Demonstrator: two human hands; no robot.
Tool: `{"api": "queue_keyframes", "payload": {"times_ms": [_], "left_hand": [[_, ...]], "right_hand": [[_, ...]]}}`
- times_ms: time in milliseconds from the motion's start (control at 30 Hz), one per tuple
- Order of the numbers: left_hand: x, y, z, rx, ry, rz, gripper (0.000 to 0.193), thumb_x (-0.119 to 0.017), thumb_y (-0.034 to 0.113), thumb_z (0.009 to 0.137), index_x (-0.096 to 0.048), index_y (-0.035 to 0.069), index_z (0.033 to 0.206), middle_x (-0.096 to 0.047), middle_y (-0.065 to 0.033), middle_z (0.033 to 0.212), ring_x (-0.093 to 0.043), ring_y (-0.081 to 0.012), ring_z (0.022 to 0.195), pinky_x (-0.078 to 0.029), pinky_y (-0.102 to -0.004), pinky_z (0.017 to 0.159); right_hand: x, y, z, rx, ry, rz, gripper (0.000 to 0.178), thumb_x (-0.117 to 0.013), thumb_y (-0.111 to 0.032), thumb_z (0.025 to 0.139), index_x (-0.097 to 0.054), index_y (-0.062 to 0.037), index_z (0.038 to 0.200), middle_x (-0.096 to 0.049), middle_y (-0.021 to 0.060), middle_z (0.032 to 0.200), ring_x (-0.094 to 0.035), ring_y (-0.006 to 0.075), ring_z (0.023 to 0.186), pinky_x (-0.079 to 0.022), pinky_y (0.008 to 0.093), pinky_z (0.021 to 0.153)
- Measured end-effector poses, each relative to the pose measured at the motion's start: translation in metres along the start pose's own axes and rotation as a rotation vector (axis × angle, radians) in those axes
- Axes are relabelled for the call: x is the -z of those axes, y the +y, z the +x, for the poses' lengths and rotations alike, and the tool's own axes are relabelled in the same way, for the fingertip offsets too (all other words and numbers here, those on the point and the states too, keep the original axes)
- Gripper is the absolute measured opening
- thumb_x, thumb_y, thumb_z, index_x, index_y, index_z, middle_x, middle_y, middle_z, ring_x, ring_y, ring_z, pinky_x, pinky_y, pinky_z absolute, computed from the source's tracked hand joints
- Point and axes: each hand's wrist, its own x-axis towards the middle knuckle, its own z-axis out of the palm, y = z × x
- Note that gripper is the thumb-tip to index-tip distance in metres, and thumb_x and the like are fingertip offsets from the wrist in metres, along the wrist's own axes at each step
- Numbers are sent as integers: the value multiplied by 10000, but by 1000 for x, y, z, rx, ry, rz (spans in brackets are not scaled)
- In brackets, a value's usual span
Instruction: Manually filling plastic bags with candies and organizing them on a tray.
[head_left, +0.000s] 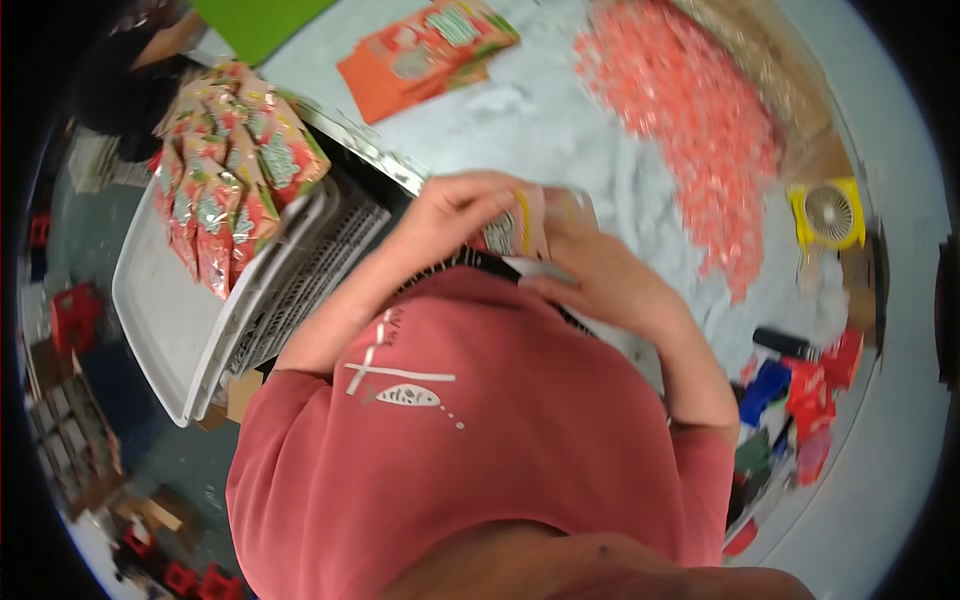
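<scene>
Close in front of my body I hold a small printed snack packet (508, 232) in red, cream and yellow. My left hand (450, 215) pinches its left side with thumb and fingers. On the other side my right hand (605, 275) is curled around the packet's right edge, its fingertips partly hidden. A pale, see-through part of plastic (570, 207) shows above the right fingers. On the table beyond lie a few flat orange packets (425, 60). To the right of them spreads a large heap of small pink wrapped pieces (690, 120).
At my left, filled packets (225, 170) are piled on a white plastic tray (150, 330) atop stacked crates (300, 280). A yellow fan (828, 213) stands at the right, with red and blue items (800, 390) nearer me. Another person's arm (165, 42) shows at upper left.
</scene>
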Motion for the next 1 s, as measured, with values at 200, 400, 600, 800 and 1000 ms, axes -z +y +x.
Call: {"api": "queue_keyframes", "payload": {"times_ms": [200, 400, 600, 800, 1000], "left_hand": [[-8, 1, 2, 77, -54, -28, 230, -597, 108, 987, -685, -19, 1157, -684, -99, 1150, -655, -139, 944, -544, -259, 765], [-11, -6, -1, -21, -84, 20, 221, -596, 105, 988, -691, -3, 1156, -696, -104, 1117, -648, -142, 969, -531, -273, 819], [-7, -6, -4, 53, -29, -39, 228, -584, 115, 998, -686, -2, 1165, -690, -64, 1064, -632, -75, 843, -523, -194, 591], [-8, -7, -1, 58, -28, 2, 215, -590, 98, 991, -694, -9, 1145, -697, -83, 1090, -649, -105, 878, -533, -212, 652], [-13, -12, 1, -112, -43, 39, 216, -587, 98, 993, -689, -25, 1138, -697, -89, 1081, -644, -110, 875, -531, -218, 669]], "right_hand": [[11, -3, 0, -116, -1, -41, 518, -760, -233, 833, -550, -12, 1253, -562, 175, 1269, -511, 343, 1208, -452, 398, 1008], [3, 13, 14, -117, -289, -38, 331, -749, -216, 831, -620, 2, 1044, -600, 129, 1168, -582, 311, 1044, -480, 413, 911], [18, -5, 11, -226, -191, -56, 307, -721, -249, 852, -621, 9, 985, -636, 118, 1069, -628, 298, 917, -498, 414, 847], [17, 1, 5, -177, -248, 81, 346, -700, -241, 877, -614, 4, 1105, -638, 143, 1096, -603, 312, 1032, -502, 394, 900], [8, 2, -4, -191, -61, -1, 393, -692, -229, 879, -584, 9, 1173, -603, 142, 1187, -553, 313, 1140, -486, 388, 951]]}}
